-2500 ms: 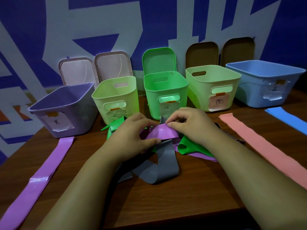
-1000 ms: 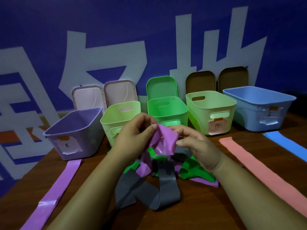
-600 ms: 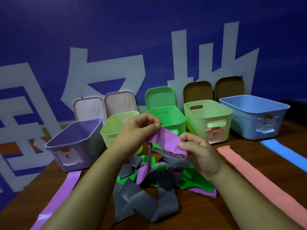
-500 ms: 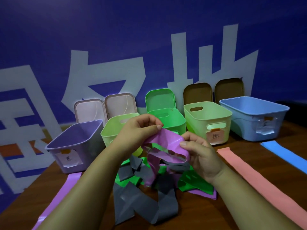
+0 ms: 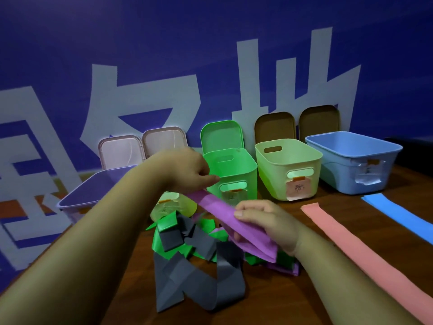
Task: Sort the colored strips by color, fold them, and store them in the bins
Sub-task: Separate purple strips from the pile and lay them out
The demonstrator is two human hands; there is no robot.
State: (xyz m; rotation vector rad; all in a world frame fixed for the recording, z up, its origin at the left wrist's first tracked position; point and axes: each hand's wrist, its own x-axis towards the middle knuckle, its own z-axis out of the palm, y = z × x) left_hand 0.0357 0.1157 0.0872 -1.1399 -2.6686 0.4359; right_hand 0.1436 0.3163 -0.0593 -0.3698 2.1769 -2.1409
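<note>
purple bin (image 5: 98,186): 10 o'clock of the pile. left hand (image 5: 187,174): fingers pinching the upper end of the purple strip (image 5: 220,211), which is held above the surface (image 5: 281,296). grey strip (image 5: 199,277), green strips (image 5: 167,221): tangled pile beneath. right hand (image 5: 267,221): at 4 o'clock of the left, clenched round the purple strip's lower part. pink strip (image 5: 351,249), blue strip (image 5: 393,212): flat, 3 o'clock. blue bin (image 5: 351,160): 2 o'clock.

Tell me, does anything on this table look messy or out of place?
Yes: the grey strip and green strips lie tangled in a crumpled heap in the middle, unlike the pink strip and blue strip laid flat on the right. The paper label on the blue bin also looks ragged.
</note>
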